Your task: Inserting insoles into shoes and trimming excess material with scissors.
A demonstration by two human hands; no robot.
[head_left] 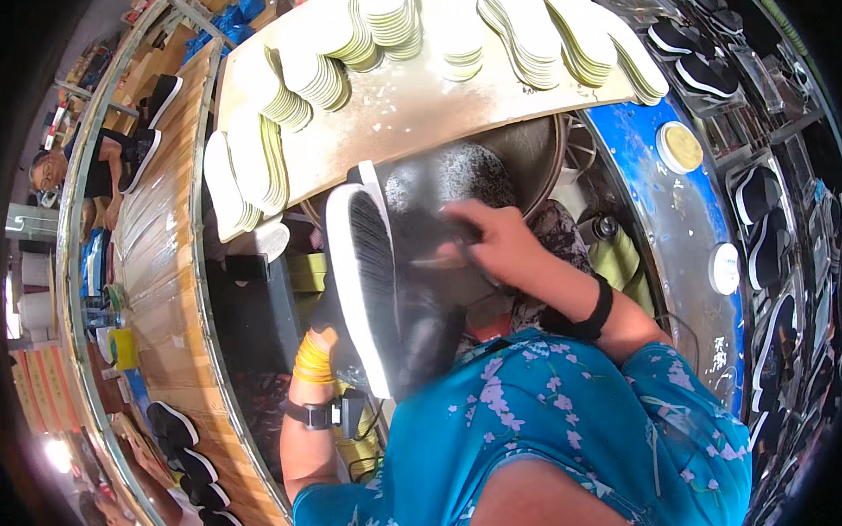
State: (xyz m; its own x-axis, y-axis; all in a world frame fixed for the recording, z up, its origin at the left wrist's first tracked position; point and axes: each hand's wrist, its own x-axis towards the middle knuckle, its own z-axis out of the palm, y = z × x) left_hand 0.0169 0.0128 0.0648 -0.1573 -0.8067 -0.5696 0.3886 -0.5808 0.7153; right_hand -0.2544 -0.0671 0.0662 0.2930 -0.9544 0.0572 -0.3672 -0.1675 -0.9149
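Observation:
A black knit shoe [360,289] with a white sole stands steeply tilted in front of me, sole edge turned to the left. My left hand [322,339] comes up beneath its lower end and bears it; the fingers are hidden behind the shoe. Yellow rubber bands [315,359] circle that wrist. Right of the sole, the dark upper is smeared by motion. My right hand [503,240] is just to the right, fingers curled round a small dark thing that blur keeps me from naming. Behind both hands is a speckled dark round basin [536,165].
A pale board [350,158] with several stacks of white insoles [521,44] crosses the far side. At right, a blue metal table [664,216] carries two round lids; racks of black shoes [765,247] stand beyond. A wooden shelf [165,282] runs along the left, with a person [95,163] behind.

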